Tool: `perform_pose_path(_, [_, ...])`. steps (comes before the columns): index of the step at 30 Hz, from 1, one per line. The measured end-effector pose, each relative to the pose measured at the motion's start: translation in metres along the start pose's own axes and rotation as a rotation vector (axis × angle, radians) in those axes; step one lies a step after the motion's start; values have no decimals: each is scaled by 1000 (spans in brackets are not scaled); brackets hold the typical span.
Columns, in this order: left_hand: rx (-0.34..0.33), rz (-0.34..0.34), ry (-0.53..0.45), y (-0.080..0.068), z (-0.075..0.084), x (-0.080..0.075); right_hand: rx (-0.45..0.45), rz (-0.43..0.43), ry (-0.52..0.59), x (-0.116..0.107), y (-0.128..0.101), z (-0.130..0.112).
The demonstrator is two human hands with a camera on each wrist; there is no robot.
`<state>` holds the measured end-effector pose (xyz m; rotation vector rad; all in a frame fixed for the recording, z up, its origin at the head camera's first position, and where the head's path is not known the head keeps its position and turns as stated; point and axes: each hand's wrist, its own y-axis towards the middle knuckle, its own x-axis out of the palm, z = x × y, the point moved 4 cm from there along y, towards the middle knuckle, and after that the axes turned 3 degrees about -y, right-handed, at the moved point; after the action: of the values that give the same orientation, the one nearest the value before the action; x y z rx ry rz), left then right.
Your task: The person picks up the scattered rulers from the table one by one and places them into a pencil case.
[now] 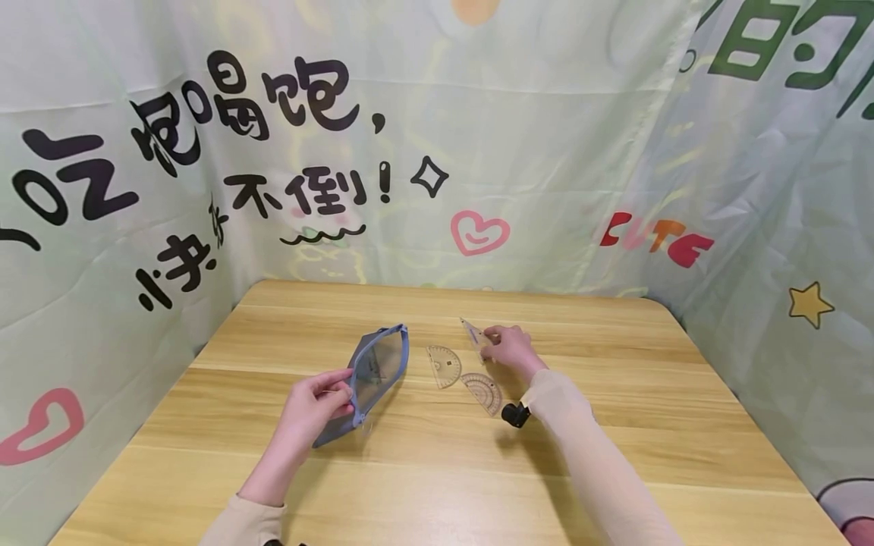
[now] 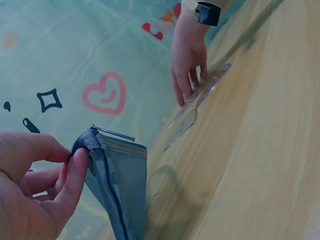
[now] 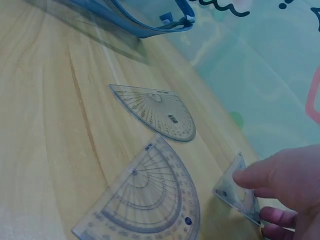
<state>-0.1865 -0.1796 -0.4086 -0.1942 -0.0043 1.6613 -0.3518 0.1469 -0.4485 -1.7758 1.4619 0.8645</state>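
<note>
Left hand (image 1: 310, 406) pinching the rim of one blue pouch (image 1: 374, 379), right hand (image 1: 508, 350) beside the pouch, fingertips pinching one clear triangle ruler (image 1: 473, 334), two protractors (image 1: 444, 365) between them

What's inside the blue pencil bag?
Through the clear side of the blue pencil bag, held open by the left hand, something flat with dark markings shows, perhaps a ruler. It is too blurred to name. The fabric edge hides whatever lies lower down.
</note>
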Motion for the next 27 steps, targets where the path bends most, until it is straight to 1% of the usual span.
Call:
perform_pose_path(6, [3,3,-5,0,0,-1,24,41,5,2,-4,1])
perform_pose_path(10, [6,2,-8,0,1,0,43,47,2,6,-4,5])
perform_pose_path(15, [10,-3,-11,0,2,1,9,31,25,3,-3,8])
perform_pose_path(18, [13,-1,-16,0,3,2,-6,1,71,1,-3,12])
perform_pose_path(22, [10,2,-19,0,2,1,5,-48,143,0,-3,17])
perform_pose_path(24, [9,3,-20,-1,2,2,11,-55,160,0,-3,19])
perform_pose_path(27, [9,5,-20,-1,2,2,3,-41,168,0,-2,20])
